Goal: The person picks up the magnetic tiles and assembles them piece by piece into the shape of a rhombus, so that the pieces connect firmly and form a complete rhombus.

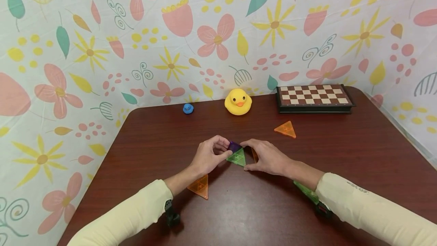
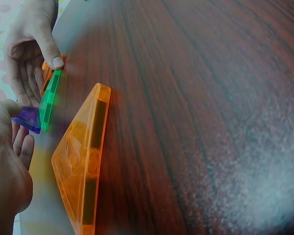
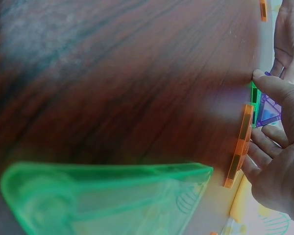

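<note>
My left hand (image 1: 209, 155) pinches a small purple magnetic triangle tile (image 1: 234, 147) between thumb and fingers. In the left wrist view the purple tile (image 2: 28, 119) stands tilted against a green triangle tile (image 2: 49, 100). My right hand (image 1: 268, 157) grips that green tile (image 1: 237, 157), which lies flat on the table, its thumb at the near corner and its fingers at the far side. An orange triangle tile (image 1: 254, 155) lies just right of the green one, partly hidden by the right hand.
Another orange tile (image 1: 201, 187) lies by the left wrist, and a green tile (image 1: 305, 191) under the right forearm. Farther back are an orange tile (image 1: 286, 129), a blue duck (image 1: 188, 108), a yellow duck (image 1: 238, 102) and a chessboard box (image 1: 315, 99). A patterned cloth hangs behind the table.
</note>
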A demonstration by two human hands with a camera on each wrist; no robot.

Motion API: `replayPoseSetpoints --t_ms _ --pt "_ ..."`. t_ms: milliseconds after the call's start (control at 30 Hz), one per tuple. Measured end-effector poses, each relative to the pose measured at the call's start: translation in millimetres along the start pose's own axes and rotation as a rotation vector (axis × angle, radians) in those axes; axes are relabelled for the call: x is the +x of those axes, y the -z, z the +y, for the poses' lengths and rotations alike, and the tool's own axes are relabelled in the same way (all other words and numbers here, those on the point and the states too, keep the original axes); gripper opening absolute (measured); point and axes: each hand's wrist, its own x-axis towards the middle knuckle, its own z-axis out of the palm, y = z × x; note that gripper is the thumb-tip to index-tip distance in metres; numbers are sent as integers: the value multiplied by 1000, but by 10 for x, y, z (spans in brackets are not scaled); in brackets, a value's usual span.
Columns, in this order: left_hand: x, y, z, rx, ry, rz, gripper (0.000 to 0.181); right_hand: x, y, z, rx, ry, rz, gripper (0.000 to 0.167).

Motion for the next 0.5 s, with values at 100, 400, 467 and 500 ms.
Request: replayPoseSetpoints --t_ms 100,400,467,500 --pt "1 5 -8 -8 -6 -3 22 1 2 -8 -1 3 1 70" --pt "-48 79 -27 26 -34 -38 29 3 13 -3 -1 -1 -8 70" --pt "-77 115 -33 32 -34 -46 32 6 12 -1 -5 2 -7 70" --pt "-92 134 -37 36 -34 -50 33 7 12 0 -6 4 -6 70"
